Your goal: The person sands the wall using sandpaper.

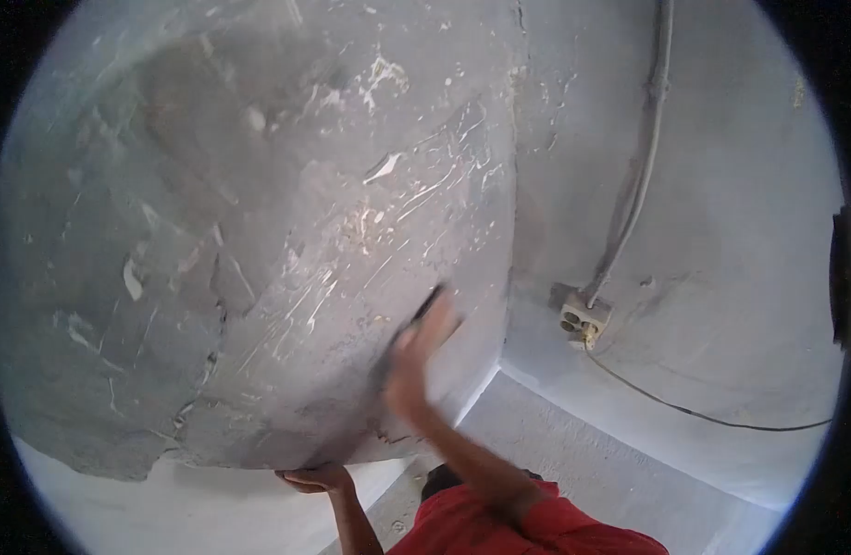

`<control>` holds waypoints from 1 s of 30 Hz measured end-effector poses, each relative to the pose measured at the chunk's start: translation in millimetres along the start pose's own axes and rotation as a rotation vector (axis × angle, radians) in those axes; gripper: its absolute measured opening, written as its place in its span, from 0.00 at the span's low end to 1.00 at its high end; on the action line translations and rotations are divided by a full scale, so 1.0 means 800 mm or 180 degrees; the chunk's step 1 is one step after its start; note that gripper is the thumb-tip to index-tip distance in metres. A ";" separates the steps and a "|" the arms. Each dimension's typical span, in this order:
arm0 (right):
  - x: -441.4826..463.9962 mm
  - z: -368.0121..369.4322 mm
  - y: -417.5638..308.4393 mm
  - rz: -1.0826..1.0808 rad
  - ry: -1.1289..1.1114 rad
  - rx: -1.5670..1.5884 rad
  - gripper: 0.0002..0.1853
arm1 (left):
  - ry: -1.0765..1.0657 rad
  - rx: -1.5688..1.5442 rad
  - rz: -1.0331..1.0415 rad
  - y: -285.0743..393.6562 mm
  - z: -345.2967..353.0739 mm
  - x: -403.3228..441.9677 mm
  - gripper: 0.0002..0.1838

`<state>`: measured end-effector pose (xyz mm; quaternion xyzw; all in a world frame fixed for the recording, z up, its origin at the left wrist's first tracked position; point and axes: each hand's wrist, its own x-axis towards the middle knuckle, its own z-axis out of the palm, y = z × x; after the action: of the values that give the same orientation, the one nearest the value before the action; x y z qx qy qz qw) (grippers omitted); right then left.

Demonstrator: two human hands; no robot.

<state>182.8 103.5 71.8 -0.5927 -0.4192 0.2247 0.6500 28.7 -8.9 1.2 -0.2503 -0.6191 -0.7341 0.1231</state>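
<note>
My right hand is raised against a rough grey wall and smeared by motion. Its fingers are closed around a thin, dark, flat tool that lies close to the wall surface; its exact kind cannot be made out. Lower down, my left hand rests at the bottom edge of the grey area, fingers stretched out to the left and no tool visible in it. The wall carries pale scratches, white patches of peeled coating and a crack at the lower left.
A wall corner runs down the middle right. Beyond it, a conduit drops to a socket box, and a thin cable trails off right. The grey floor lies below. A dark object stands at the right edge.
</note>
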 end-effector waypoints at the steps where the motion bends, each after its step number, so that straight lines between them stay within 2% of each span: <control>1: 0.067 -0.022 0.008 0.0067 0.0133 0.0748 0.32 | 0.0076 -0.0090 0.0008 -0.002 -0.001 0.004 0.29; 2: 0.107 -0.015 0.047 -0.0050 0.0463 0.1015 0.32 | 0.0115 -0.0195 -0.0025 -0.005 0.001 0.004 0.29; 3: 0.107 -0.012 0.051 -0.0064 0.0455 0.1016 0.32 | 0.0128 -0.0202 -0.0032 -0.041 -0.010 0.007 0.29; 5: 0.102 -0.017 0.053 -0.0104 0.0446 0.0424 0.31 | 0.0212 0.1299 0.0870 -0.138 -0.031 0.007 0.28; 6: 0.067 -0.011 0.040 0.0079 0.0278 0.0264 0.31 | 0.0240 0.1245 0.0825 -0.104 -0.015 0.002 0.28; 8: -0.025 0.013 0.036 0.0147 -0.0187 -0.0470 0.31 | 0.0111 -0.0097 0.0281 -0.003 0.001 0.000 0.28; 9: -0.049 0.010 0.037 0.0148 -0.0190 -0.0476 0.31 | 0.0111 -0.0093 0.0275 -0.008 -0.002 0.000 0.28; 11: -0.072 0.007 0.029 -0.0885 -0.0513 0.0143 0.30 | 0.0028 0.0113 0.0534 -0.017 -0.004 0.007 0.27; 13: -0.012 0.001 0.033 -0.0272 -0.0245 -0.0125 0.31 | 0.0077 -0.0056 0.0402 -0.020 0.001 0.007 0.27; 15: 0.064 -0.016 0.047 -0.0393 0.0160 0.0352 0.32 | 0.0181 -0.0196 0.0230 -0.011 0.005 0.002 0.26; 17: 0.126 -0.021 0.087 -0.0350 0.0300 0.0455 0.32 | 0.0325 -0.0012 0.0351 -0.001 0.007 0.002 0.25; 20: 0.096 -0.016 0.083 -0.0270 0.0217 0.0419 0.31 | 0.0231 -0.0131 0.0245 0.010 0.005 0.003 0.25; 22: 0.006 -0.035 -0.004 -0.0214 -0.0146 -0.0459 0.31 | 0.0173 -0.0224 0.0186 0.011 0.007 0.003 0.26; 24: -0.067 -0.006 0.021 -0.0474 -0.0327 -0.0537 0.31 | 0.0081 -0.0145 0.0411 0.002 0.003 0.004 0.27; 27: -0.016 -0.017 0.012 -0.0257 -0.0201 -0.1018 0.31 | 0.0082 -0.0448 0.0400 -0.028 0.003 0.002 0.28; 28: 0.031 -0.016 0.060 -0.0017 -0.0171 -0.1082 0.31 | 0.0153 -0.0395 0.0408 -0.033 0.003 0.002 0.28; 29: 0.075 -0.004 0.104 -0.0443 0.0246 0.0163 0.30 | 0.0146 -0.0575 0.0310 -0.038 0.006 0.000 0.28; 30: 0.116 -0.011 0.113 -0.0065 0.0316 0.0767 0.30 | 0.0167 -0.0746 0.0223 -0.040 0.006 -0.001 0.29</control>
<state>258.9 189.1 11.4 -0.5165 -0.3624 0.2372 0.7387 14.6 2.3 -25.8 -0.2652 -0.5165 -0.8029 0.1347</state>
